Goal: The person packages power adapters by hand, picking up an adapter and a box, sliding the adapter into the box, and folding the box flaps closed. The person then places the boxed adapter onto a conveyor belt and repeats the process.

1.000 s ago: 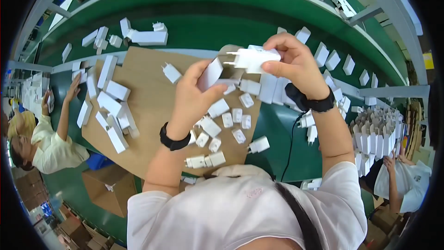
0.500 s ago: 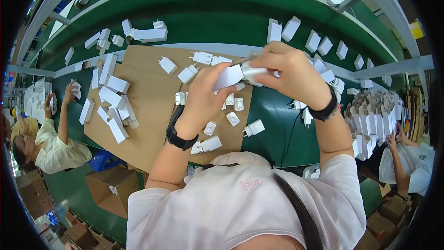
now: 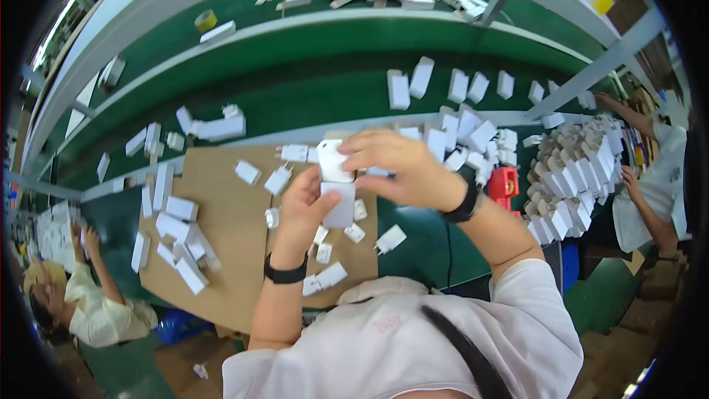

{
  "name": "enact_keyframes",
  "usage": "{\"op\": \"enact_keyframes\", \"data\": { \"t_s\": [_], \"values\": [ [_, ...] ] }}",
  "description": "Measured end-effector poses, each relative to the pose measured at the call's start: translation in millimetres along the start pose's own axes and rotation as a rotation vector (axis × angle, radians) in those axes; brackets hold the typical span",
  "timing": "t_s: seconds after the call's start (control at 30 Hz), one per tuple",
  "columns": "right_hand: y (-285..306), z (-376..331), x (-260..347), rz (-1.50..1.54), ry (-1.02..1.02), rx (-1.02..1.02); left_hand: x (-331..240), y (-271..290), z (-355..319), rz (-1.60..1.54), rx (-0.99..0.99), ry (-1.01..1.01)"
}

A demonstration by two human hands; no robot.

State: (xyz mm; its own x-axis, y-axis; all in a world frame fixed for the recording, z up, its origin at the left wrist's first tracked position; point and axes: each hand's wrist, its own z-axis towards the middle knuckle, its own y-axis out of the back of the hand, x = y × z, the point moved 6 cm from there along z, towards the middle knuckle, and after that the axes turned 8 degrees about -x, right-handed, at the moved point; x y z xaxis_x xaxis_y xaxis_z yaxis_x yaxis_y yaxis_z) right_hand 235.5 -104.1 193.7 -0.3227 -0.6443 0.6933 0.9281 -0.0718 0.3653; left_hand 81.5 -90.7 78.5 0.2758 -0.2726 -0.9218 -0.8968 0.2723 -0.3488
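Lower now than half a second ago, both my hands have dropped over the cardboard sheet (image 3: 221,236) on the desk (image 3: 421,251). My left hand (image 3: 306,203) grips the white box (image 3: 340,203) from below, fingers closed, steadying it; my right hand (image 3: 402,170) pinches the white charger (image 3: 332,161) above, apparently seating it inside.

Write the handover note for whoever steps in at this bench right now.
Left hand: holds the small white box from below.
Right hand: grip on the white charger, right above the box.
Charger is not seated in the box as far as I can tell.
More loose chargers and boxes lie on the cardboard sheet. Folded boxes are stacked at right, beside a co-worker's hand.
Left to do: the loose pieces on the sheet.
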Motion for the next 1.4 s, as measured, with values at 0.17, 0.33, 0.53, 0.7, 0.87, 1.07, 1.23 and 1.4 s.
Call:
{"op": "enact_keyframes", "data": {
  "t_s": [0.17,0.33,0.53,0.7,0.87,1.07,1.23,1.4],
  "values": [
    [2,-8,2,-0.205,0.099,-0.019,-18,-25,-4,0.059,0.028,-0.108],
    [21,-17,14,-0.323,0.206,-0.177,-22,-30,1,0.002,-0.005,-0.122],
    [-25,-40,-70,0.557,-0.672,0.116,-1,-24,17,0.263,-0.022,-0.132],
    [-6,-10,-208,0.177,-0.922,0.063,-105,7,21,0.373,-0.223,-0.501],
    [10,16,-358,0.231,-1.191,-0.197,-252,54,-75,0.684,-0.254,-1.403],
    [21,55,-394,-0.442,-0.73,-0.201,-279,190,-185,0.851,-0.451,-1.345],
    [-93,98,-298,-0.115,-0.463,0.237,-215,93,-69,0.886,-0.741,-1.506],
    [-190,123,-335,-0.298,-0.404,0.327,-218,97,-44,1.016,-0.908,-1.285]
  ]
}}
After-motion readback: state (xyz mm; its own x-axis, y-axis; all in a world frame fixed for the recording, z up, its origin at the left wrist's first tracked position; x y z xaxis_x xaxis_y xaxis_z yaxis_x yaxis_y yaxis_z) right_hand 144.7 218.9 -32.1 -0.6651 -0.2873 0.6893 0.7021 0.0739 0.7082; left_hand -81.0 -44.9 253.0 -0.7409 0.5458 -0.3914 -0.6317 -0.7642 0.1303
